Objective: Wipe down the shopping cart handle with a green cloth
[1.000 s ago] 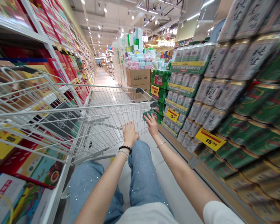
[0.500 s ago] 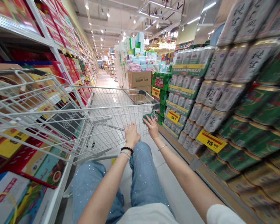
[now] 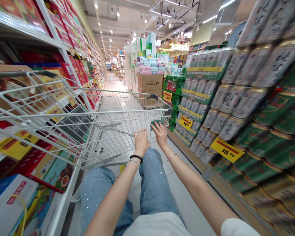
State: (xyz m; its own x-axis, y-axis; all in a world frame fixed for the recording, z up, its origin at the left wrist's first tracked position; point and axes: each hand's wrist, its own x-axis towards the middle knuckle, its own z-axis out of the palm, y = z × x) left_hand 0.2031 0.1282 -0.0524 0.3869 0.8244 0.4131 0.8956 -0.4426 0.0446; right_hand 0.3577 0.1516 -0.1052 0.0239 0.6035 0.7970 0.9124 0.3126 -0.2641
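Note:
A silver wire shopping cart point(image 3: 93, 111) stands in the aisle in front of me, its basket bare. My left hand point(image 3: 141, 141), with bead bracelets at the wrist, rests on the cart's near edge with the fingers curled over it. My right hand point(image 3: 159, 133), wearing a thin bangle, grips the green-capped end of the cart handle point(image 3: 155, 123). My knees in blue jeans show below both arms.
Stacked silver and green drink cans point(image 3: 238, 101) with yellow price tags point(image 3: 226, 149) line the right side. Shelves of red and colourful boxes point(image 3: 29, 164) run along the left. A cardboard box marked wet wipes point(image 3: 151, 82) stands ahead in the aisle.
The cart and both hands have shifted slightly right in the view as I move along the aisle; the grip on the cart is unchanged.

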